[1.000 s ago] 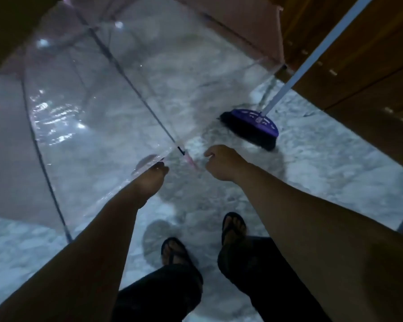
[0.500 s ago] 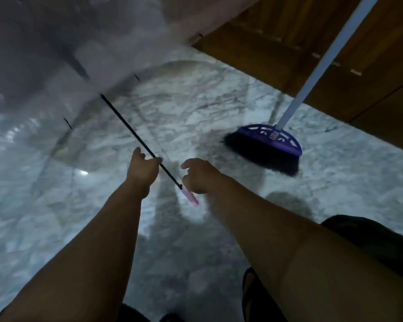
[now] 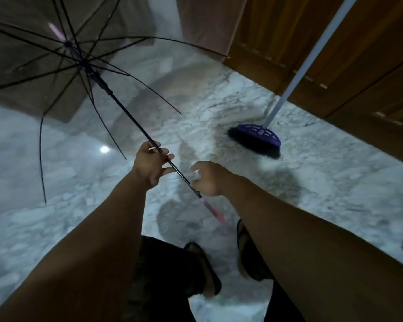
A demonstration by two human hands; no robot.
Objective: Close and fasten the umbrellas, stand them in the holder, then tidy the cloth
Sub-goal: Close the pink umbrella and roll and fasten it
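While its clear canopy spreads wide up and left of the hands, the umbrella (image 3: 84, 66) shows black ribs fanning from a hub, and a thin black shaft slanting down to a pink handle below the right hand. Up and right stands a purple broom (image 3: 257, 140). The left hand (image 3: 149, 165) pinches the shaft. The right hand (image 3: 207, 178) hovers just beside it, fingers loosely curled, holding nothing.
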